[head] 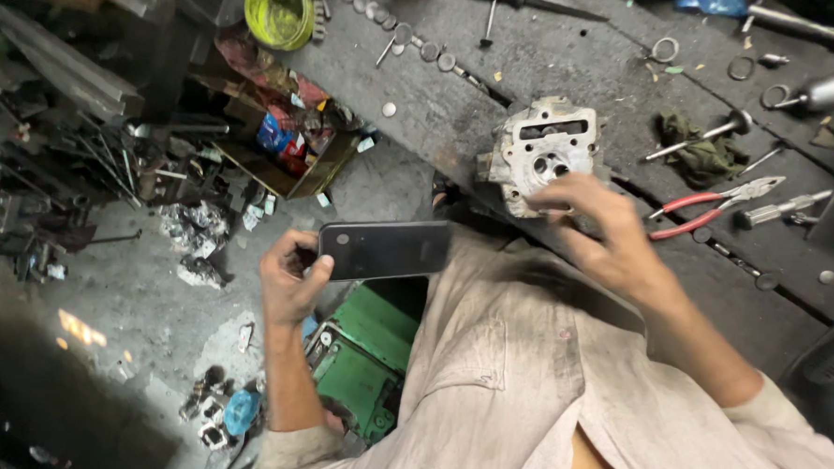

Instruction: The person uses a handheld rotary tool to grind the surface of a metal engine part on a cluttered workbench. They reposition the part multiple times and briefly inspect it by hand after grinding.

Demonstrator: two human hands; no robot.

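Dark greasy workbench (559, 59) fills upper right of frame, cluttered floor on left. Left hand (288, 282) at centre left, fingers closed around dark phone (386, 249), held flat. Right hand (604, 231) right of centre, fingers half curled, fingertips touching grey metal engine part (540, 149) lying on bench at centre. Red-handled pliers (706, 208) just right of this hand. Green rag (699, 152) above pliers. Yellow bowl (279, 13) at top.

Both your arms are raised in front of your chest.
Your left hand (290, 279) is curled, thumb across the front and fingers (297, 242) wrapped behind in a firm grip. Your right hand (597, 231) reaches forward, wrist bent, fingers spread and pointing down, sleeve pushed back to the elbow.
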